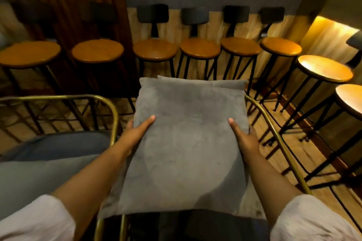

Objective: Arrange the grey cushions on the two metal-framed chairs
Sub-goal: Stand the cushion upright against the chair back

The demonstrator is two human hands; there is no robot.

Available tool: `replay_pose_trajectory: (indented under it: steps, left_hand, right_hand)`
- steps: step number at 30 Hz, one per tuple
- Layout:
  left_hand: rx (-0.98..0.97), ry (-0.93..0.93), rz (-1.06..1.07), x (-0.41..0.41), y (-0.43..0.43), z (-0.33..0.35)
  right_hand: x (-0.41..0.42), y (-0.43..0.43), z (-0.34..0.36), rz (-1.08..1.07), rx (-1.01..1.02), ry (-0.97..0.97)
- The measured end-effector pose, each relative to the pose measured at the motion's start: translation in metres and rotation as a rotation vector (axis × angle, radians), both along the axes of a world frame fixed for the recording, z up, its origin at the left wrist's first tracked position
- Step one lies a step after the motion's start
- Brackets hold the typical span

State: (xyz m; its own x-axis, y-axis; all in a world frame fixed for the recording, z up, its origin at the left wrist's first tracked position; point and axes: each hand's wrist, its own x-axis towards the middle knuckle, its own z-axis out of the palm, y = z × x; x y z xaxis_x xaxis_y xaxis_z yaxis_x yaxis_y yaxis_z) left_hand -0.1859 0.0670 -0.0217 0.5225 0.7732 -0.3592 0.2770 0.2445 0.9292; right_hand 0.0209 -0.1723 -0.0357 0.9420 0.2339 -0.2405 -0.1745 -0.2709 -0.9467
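Head view, left to right: at nine o'clock a brass-framed chair (109, 103) with a grey seat pad (49, 162). At centre a grey cushion (186, 143) held over the second chair (274, 133); left hand (137, 131) and right hand (244, 137) clasp its side edges. It looks soft, light, floppy; the side edges give the steadiest hold.

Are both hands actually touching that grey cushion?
Touching. The head view shows the left hand and right hand pressed against opposite side edges of the grey cushion, thumbs lying on top.
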Motion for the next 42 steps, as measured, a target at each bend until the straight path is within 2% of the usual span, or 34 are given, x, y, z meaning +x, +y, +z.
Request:
replay_pose_trajectory:
  steps: [5, 13, 19, 23, 26, 34, 38, 42]
  left_hand:
    - [0.054, 0.000, 0.126, -0.082, 0.058, 0.044]
    - [0.021, 0.131, 0.325, -0.239, 0.186, 0.060]
    - [0.096, 0.130, 0.282, -0.321, 0.327, 0.050]
    - [0.055, 0.087, 0.274, -0.326, 0.393, 0.052]
    - [0.124, 0.077, 0.277, -0.315, 0.435, 0.030]
    - [0.233, 0.110, 0.205, -0.296, 0.508, -0.056]
    - [0.182, 0.158, 0.148, -0.296, 0.522, -0.103]
    - [0.040, 0.221, 0.171, -0.302, 0.519, -0.153]
  right_hand:
    - [-0.042, 0.094, 0.031, 0.164, 0.119, -0.040]
    - [-0.170, 0.265, 0.038, 0.345, 0.211, -0.025]
    - [-0.243, 0.399, 0.026, 0.423, 0.269, -0.049]
    - [-0.255, 0.462, 0.007, 0.514, 0.263, -0.108]
    - [-0.257, 0.497, -0.015, 0.545, 0.230, -0.186]
    - [-0.273, 0.535, -0.099, 0.403, 0.130, -0.290]
    - [-0.283, 0.540, -0.143, 0.330, 0.098, -0.313]
    - [-0.296, 0.542, -0.181, 0.370, 0.039, -0.302]
